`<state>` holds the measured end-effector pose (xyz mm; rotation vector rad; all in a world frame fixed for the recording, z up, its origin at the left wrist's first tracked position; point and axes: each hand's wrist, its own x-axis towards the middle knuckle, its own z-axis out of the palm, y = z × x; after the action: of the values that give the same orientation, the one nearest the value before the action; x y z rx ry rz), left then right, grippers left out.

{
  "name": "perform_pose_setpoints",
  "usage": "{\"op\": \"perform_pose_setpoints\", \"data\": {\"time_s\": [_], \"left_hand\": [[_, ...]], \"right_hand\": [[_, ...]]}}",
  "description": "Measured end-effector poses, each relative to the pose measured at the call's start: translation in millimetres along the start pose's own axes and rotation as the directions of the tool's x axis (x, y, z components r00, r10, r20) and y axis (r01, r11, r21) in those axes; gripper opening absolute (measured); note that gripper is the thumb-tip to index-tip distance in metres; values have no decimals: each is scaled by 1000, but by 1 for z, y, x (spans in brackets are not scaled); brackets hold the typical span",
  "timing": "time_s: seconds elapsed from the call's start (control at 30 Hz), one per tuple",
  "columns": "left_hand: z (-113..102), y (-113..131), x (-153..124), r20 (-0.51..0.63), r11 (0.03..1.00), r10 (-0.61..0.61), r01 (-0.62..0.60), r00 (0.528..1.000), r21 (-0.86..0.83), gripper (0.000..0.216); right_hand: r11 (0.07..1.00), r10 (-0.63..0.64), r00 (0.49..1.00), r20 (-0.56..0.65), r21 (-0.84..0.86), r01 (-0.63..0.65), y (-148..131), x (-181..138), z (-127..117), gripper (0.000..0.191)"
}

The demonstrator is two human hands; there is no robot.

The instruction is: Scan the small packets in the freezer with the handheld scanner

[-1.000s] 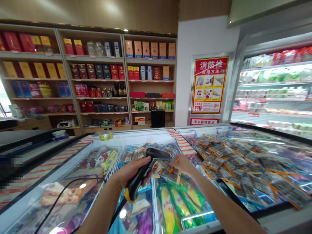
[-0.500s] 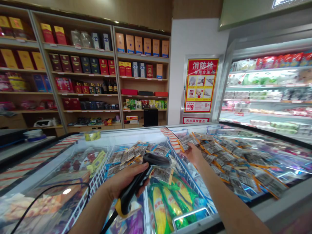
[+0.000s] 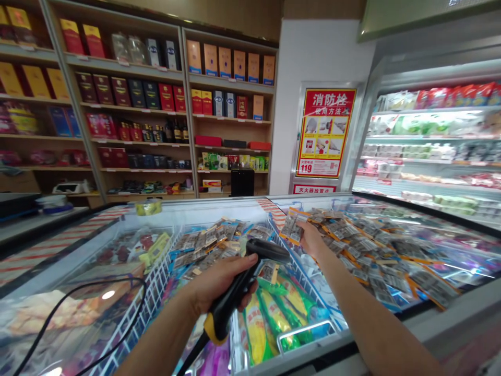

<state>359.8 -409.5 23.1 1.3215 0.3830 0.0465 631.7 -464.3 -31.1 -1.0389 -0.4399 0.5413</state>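
A black barcode scanner (image 3: pixel 230 297) with a yellow collar at its base is gripped in my left hand (image 3: pixel 223 279), its head tilted toward the right. My right hand (image 3: pixel 311 238) pinches a small packet (image 3: pixel 293 225) with an orange edge and a printed label. That packet is raised over the left end of a spread pile of similar packets (image 3: pixel 364 250), lying on the freezer's glass. Below the scanner, corn in green wrappers (image 3: pixel 270 318) lies in a white wire basket (image 3: pixel 319 292). More packets (image 3: pixel 211 240) fill the basket's far part.
The chest freezer (image 3: pixel 203 206) spans the foreground. A black cable (image 3: pixel 144 292) loops over its left side. A yellow tape roll (image 3: pixel 148 207) sits on the far rim. Behind stand shelves of boxes (image 3: pixel 151 94), a red sign (image 3: pixel 326 133) and a lit refrigerated display (image 3: pixel 430 151).
My right hand has lifted the packet slightly and turned it more upright. The scanner in my left hand has moved right, nearer to the packet, and slightly up.
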Motion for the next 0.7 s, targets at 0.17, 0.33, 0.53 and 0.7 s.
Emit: {"op": "perform_pose_setpoints", "data": {"time_s": [0.17,0.33,0.53,0.7], "left_hand": [[5,-6,4,2,999,15,-15,1000,38,41],[2,-4,3,-10,998,59,-59,998,9,39],[2,0,1,-80,998,22,-27,997,-58,36],[2,6,-5,-31,981,-60,54,998,-186,36]], "right_hand": [[1000,0,999,35,-1,0,0,-5,6,29],[1000,6,999,41,-28,-5,3,-5,6,25],[1000,0,998,63,14,-1,6,-3,6,24],[995,6,1000,27,104,-9,6,-1,7,18]]}}
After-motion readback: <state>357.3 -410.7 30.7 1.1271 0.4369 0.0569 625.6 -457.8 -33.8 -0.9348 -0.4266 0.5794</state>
